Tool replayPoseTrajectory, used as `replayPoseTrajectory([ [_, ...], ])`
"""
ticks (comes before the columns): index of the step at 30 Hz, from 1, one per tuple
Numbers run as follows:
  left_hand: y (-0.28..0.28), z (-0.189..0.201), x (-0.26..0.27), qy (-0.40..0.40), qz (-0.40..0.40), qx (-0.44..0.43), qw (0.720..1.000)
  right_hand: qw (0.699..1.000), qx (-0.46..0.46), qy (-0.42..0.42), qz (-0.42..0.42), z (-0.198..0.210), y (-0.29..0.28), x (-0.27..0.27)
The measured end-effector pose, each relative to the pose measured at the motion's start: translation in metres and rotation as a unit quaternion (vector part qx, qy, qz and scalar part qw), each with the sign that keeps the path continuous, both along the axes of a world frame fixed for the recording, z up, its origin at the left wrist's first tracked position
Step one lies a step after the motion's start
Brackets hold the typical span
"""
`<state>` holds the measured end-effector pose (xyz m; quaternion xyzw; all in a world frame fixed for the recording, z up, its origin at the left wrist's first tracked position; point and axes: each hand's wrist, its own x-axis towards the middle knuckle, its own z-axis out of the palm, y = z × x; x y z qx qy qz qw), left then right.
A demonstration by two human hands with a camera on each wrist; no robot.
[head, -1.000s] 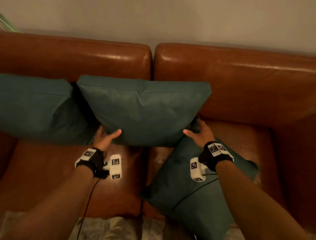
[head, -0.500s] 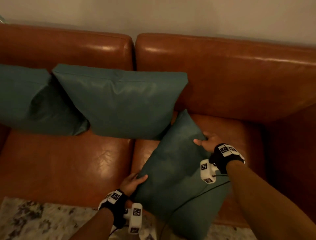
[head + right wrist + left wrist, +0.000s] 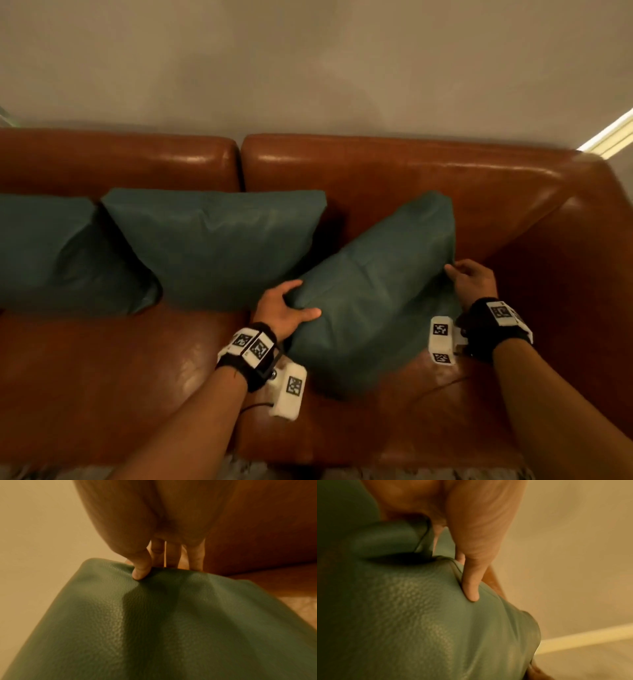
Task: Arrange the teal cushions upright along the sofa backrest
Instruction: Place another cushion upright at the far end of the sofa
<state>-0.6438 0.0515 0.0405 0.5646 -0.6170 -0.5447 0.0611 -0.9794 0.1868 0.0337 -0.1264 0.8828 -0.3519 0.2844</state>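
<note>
Sofa (image 3: 102, 359): both hands grip tilted cushion (image 3: 370, 291).

Brown leather sofa (image 3: 394, 171); three teal cushions (image 3: 219, 246) on its seat, against the backrest.

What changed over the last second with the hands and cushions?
Both hands let go of the middle cushion and took hold of the third cushion: left hand at its left edge, right hand at its right. It went from flat on the seat to tilted up toward the backrest. The other two cushions stayed upright.
</note>
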Motion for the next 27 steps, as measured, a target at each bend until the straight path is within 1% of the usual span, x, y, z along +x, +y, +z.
replayPoseTrajectory([
  [2,-0.011,0.016,-0.015,0.011,-0.025,-0.053,0.998,0.998,-0.024,-0.020,-0.050,0.002,0.021,-0.007],
  [4,-0.022,0.022,-0.027,0.036,-0.030,-0.095,0.994,0.993,-0.041,-0.049,-0.098,0.005,0.043,-0.006],
  [6,-0.028,0.022,-0.034,0.070,-0.017,-0.109,0.991,0.988,-0.028,-0.089,-0.121,-0.009,0.070,-0.004],
  [7,-0.029,0.019,-0.035,0.090,-0.005,-0.101,0.991,0.987,-0.015,-0.104,-0.122,-0.020,0.083,-0.002],
  [9,-0.025,0.007,-0.032,0.140,0.050,-0.043,0.988,0.987,0.005,-0.124,-0.105,-0.036,0.102,0.001],
  [11,-0.014,-0.008,-0.025,0.179,0.113,0.018,0.977,0.987,-0.008,-0.132,-0.093,-0.036,0.103,0.000],
  [12,-0.005,-0.016,-0.023,0.184,0.124,0.038,0.974,0.987,-0.014,-0.137,-0.082,-0.031,0.100,-0.003],
  [15,0.023,-0.029,-0.029,0.140,0.078,0.085,0.983,0.988,-0.016,-0.155,0.000,-0.021,0.085,-0.023],
  [17,0.027,-0.036,-0.044,0.116,0.075,0.087,0.987,0.984,-0.031,-0.168,0.040,-0.021,0.071,-0.041],
  [21,0.015,-0.044,-0.075,0.098,0.139,0.071,0.983,0.973,-0.034,-0.195,0.116,-0.033,0.048,-0.065],
  [23,0.011,-0.042,-0.088,0.104,0.150,0.075,0.980,0.968,-0.048,-0.211,0.125,-0.041,0.041,-0.075],
  [27,0.008,-0.035,-0.106,0.115,0.183,0.071,0.974,0.963,-0.107,-0.226,0.105,-0.043,0.039,-0.093],
])
